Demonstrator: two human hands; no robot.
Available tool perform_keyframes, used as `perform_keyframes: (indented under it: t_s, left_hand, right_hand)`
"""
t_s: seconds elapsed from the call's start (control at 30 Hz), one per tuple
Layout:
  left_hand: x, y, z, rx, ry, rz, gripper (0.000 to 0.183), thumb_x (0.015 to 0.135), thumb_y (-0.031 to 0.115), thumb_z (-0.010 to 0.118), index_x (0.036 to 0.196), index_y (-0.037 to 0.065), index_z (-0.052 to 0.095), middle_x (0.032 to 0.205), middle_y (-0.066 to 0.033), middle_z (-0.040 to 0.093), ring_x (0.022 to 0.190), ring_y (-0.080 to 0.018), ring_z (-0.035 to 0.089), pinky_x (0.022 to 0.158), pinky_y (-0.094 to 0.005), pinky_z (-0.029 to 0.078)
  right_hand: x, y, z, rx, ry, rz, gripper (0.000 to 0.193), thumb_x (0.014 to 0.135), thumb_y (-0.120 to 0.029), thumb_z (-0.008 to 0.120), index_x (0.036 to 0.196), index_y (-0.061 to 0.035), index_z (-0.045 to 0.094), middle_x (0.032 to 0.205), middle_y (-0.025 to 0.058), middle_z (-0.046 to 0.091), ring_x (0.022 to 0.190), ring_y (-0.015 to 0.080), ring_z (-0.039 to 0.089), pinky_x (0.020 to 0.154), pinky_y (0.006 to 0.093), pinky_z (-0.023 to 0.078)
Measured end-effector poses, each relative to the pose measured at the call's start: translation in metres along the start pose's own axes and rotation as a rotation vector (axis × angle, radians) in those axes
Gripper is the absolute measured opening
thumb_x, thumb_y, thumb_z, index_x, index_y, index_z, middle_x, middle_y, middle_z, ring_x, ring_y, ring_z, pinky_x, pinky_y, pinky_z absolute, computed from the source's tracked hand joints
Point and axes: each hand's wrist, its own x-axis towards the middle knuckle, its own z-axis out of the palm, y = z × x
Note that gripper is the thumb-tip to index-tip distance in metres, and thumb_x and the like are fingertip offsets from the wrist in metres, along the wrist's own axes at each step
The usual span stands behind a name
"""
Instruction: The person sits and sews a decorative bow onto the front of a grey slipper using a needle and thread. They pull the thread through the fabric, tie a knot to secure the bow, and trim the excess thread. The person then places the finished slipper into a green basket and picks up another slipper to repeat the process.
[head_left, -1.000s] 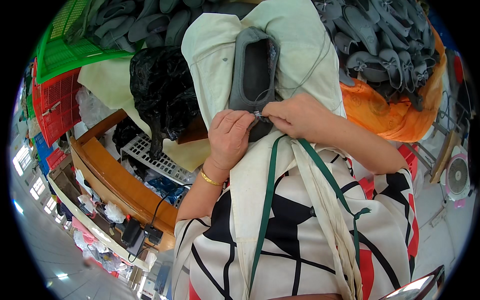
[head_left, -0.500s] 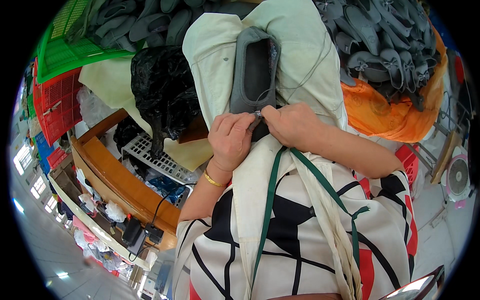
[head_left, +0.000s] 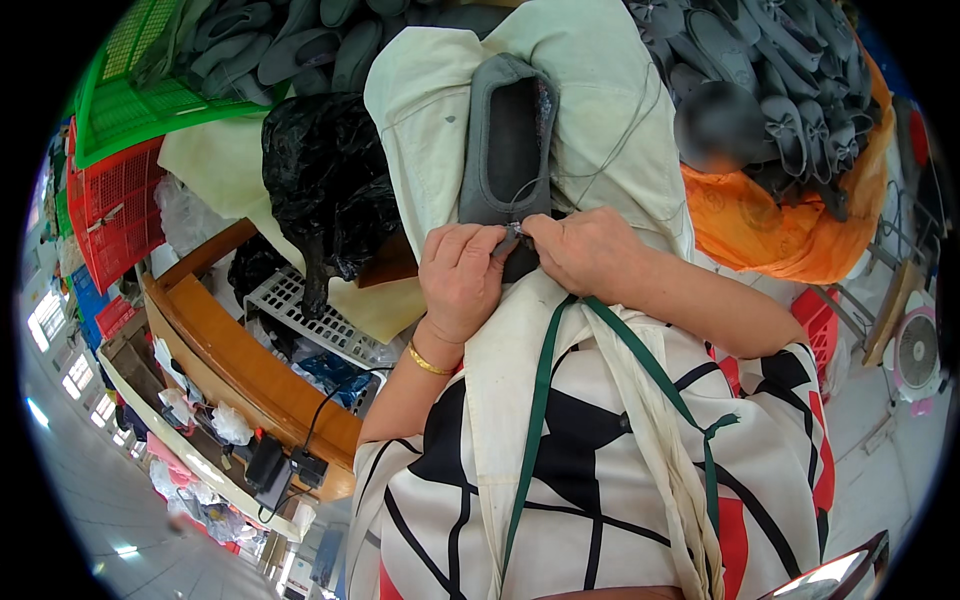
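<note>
A grey fabric slip-on shoe [head_left: 490, 207] with a dark insole lies on the pale cloth [head_left: 425, 110] over my lap, its lower end toward me. At that end a small grey patterned bow [head_left: 515, 230] shows between my fingertips, partly hidden by them. My left hand [head_left: 462, 272] is closed, pinching the bow from the left. From the right, my right hand [head_left: 588, 250] pinches at the same piece with thumb and index finger. Whether a needle is between those fingers I cannot tell. A thin grey thread [head_left: 622, 150] runs from the shoe in a loose loop across the cloth to the right.
Grey shoes with bows [head_left: 785, 130] are heaped on an orange sack [head_left: 740, 235] at the right. More grey shoes [head_left: 290, 50] lie at the far left by a green crate [head_left: 150, 125]. A black plastic bag [head_left: 330, 180], a wooden drawer [head_left: 240, 350] and a white perforated basket [head_left: 310, 320] are left of me.
Both hands stay almost in place at the lower end of the shoe; my left fingers have shifted very slightly. The shoe and the thread look the same.
</note>
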Motion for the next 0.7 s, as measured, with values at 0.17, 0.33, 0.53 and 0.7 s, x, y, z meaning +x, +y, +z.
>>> perform_keyframes:
  t_s: [0.17,0.33,0.53,0.7]
  left_hand:
    - [0.0,0.0,0.0,-0.005,0.001,0.001,0.027,0.07,0.002,0.078,0.095,0.006,0.067,0.089,-0.0077,0.063,0.081,-0.0275,0.059,0.07,-0.037,0.049]
    - [0.001,0.0,0.0,-0.011,0.008,-0.015,0.024,0.074,0.002,0.079,0.094,0.006,0.069,0.087,-0.0071,0.066,0.078,-0.0269,0.061,0.069,-0.0355,0.048]
    - [0.003,0.001,-0.001,-0.028,0.01,-0.008,0.024,0.072,0.001,0.079,0.093,0.005,0.068,0.088,-0.0076,0.065,0.079,-0.0276,0.06,0.069,-0.0363,0.049]
    - [0.002,0.0,0.0,-0.042,0.005,0.0,0.025,0.072,0.002,0.078,0.095,0.005,0.068,0.09,-0.0084,0.064,0.081,-0.0284,0.06,0.069,-0.0375,0.049]
  right_hand:
    - [-0.002,0.001,0.001,0.006,-0.021,0.009,0.011,0.078,-0.009,0.059,0.083,-0.0038,0.051,0.053,0.0125,0.058,0.049,0.0305,0.061,0.043,0.042,0.046]
    - [-0.001,0.0,-0.001,-0.005,-0.047,0.021,0.011,0.078,-0.009,0.058,0.084,-0.0034,0.051,0.054,0.0129,0.058,0.049,0.0307,0.061,0.043,0.0423,0.046]
    - [0.003,0.0,0.001,0.001,-0.092,0.055,0.012,0.081,-0.01,0.057,0.087,-0.0021,0.05,0.057,0.014,0.061,0.053,0.0326,0.063,0.045,0.0434,0.047]
    - [0.011,0.002,0.009,0.033,-0.127,0.071,0.014,0.083,-0.01,0.057,0.089,-0.0008,0.049,0.063,0.0165,0.063,0.059,0.0352,0.064,0.048,0.0452,0.048]
